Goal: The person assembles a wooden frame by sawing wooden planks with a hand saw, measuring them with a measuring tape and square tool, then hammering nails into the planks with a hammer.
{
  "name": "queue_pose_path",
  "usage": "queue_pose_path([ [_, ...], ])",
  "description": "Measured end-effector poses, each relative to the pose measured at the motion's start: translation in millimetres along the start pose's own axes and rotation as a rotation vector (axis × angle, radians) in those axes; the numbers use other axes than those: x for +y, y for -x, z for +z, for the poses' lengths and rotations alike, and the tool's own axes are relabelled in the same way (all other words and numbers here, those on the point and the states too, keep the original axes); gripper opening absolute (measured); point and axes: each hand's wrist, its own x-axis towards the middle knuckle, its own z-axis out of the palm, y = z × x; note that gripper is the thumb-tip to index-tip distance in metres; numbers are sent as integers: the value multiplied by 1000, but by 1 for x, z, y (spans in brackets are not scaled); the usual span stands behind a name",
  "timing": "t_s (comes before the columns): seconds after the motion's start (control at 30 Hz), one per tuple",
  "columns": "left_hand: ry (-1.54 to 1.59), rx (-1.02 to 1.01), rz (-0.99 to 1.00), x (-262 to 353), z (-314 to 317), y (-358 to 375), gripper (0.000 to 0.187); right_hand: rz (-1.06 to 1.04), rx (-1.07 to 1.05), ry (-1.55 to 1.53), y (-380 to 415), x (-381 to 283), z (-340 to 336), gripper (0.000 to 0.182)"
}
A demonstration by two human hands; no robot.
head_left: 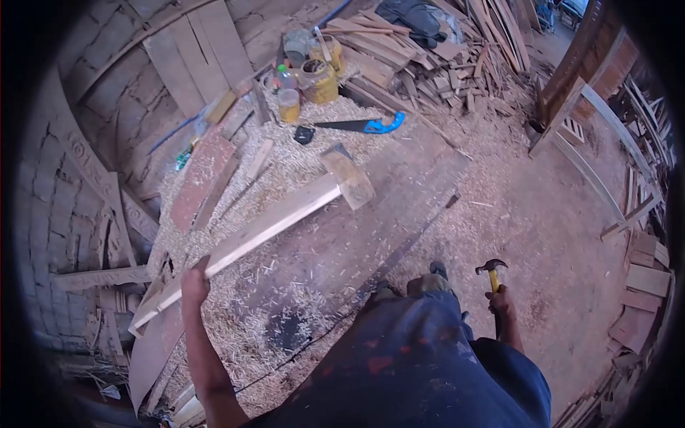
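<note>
My left hand [195, 284] is closed around a long wooden beam [271, 217] that lies slantwise over the workbench [342, 242]. A short wooden block [349, 182] sits crosswise at the beam's far end, touching it. Low at my right side, my right hand [501, 301] grips a claw hammer [492, 272] by its yellow handle, head up and away from the beam. Wood shavings cover much of the bench. Beyond the block lies a handsaw [364, 125] with a blue handle, and beside it a small black object [304, 135] whose kind I cannot make out.
Yellow tubs [319, 82] stand at the bench's back, with a green-capped bottle [283, 71]. A reddish board [205, 178] lies at left. Scrap wood [457, 82] is heaped behind. A curved wooden frame [592, 164] stands at right. A dark cable [314, 344] runs along the bench's near side.
</note>
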Motion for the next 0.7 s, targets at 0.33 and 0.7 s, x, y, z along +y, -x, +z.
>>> queue_pose_path([
  [0.33, 55, -112, 40, 32, -190, -72, 38, -114, 64, 0, 25, -26, -17, 30],
  [0.7, 217, -251, 317, 157, -205, -130, 38, -105, 12, -236, 11, -32, -11, 25],
])
